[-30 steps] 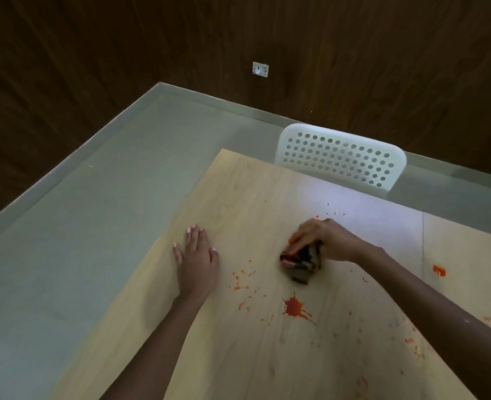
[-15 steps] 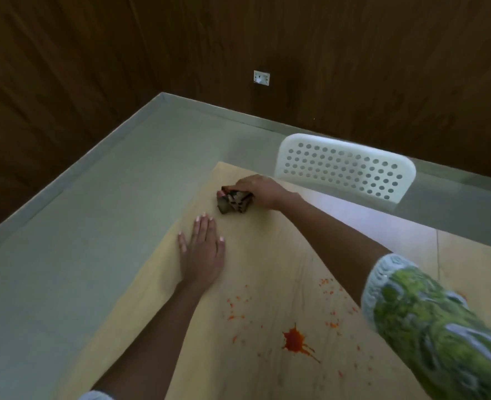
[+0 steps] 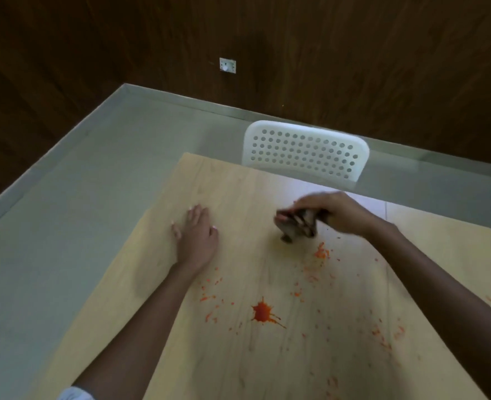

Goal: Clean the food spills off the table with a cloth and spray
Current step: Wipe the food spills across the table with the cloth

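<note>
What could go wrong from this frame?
1. The dark bunched cloth in the right hand looks small, so it may smear the big red-orange splat rather than lift it.
2. The left hand lies flat near red-orange specks, so a wide stroke could reach it.

Desk [image 3: 238,197]: in the middle of the room, floor [image 3: 80,197] to its left and behind it.
Chair [image 3: 305,151]: behind the desk, at its far edge.
Wall plate [image 3: 227,65]: on the wall behind the chair, more to the left.
Left hand [image 3: 197,238]: flat on the desk, near the left edge.
Right hand [image 3: 333,212]: right of the left hand, holding the cloth [image 3: 297,226] on the desk.
Big spill [image 3: 263,312]: on the desk, in front of the cloth, between both arms.
Small spots [image 3: 321,252]: just in front of the cloth.
</note>
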